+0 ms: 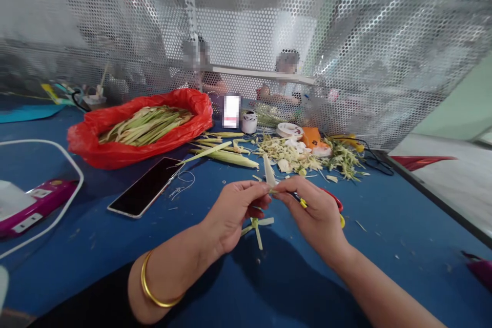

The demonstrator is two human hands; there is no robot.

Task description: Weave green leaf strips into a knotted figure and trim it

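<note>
Blue and speckled, the surface (207, 292) stretched below the left hand (232, 210) and right hand (319, 210), whose fingers pinched the base of a pale leaf piece (269, 171) upright between them, while a cross-shaped green piece (256, 225) was just below the left hand, lying or hanging, I could not tell. Beyond came a dark-screened phone (148, 189), a red bag (115, 156) of leaf strips (148, 125) and a heap of shreds (280, 151). Farther back rose a perforated partition (126, 15), with two people (282, 91) behind it.
</note>
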